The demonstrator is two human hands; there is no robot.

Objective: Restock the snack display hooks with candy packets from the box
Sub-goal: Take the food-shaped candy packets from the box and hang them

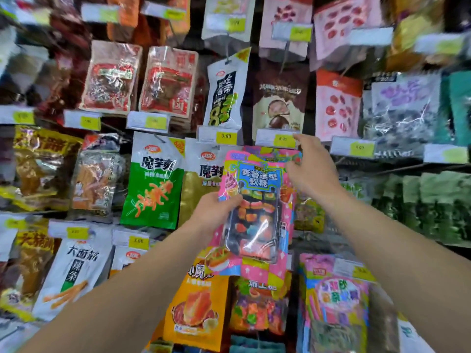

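Note:
A pink candy packet (pixel 257 210) with a blue label and a clear window of gummy sweets is held up against the display wall. My left hand (pixel 216 212) grips its left edge from behind, thumb on the front. My right hand (pixel 309 169) reaches to the packet's top right corner, just below a price tag holder (pixel 276 138) marked 5.00. Whether its fingers pinch the packet I cannot tell. A second similar pink packet (pixel 270 152) shows behind the top edge. The box is out of view.
Hanging snack packets fill the wall: green and white konjac bags (pixel 155 182), a brown chestnut bag (pixel 279 98), an orange bag (pixel 197 301), pink candy packets (pixel 336 296) at lower right, green packs (pixel 428 200) at right. Yellow price tags line each hook row.

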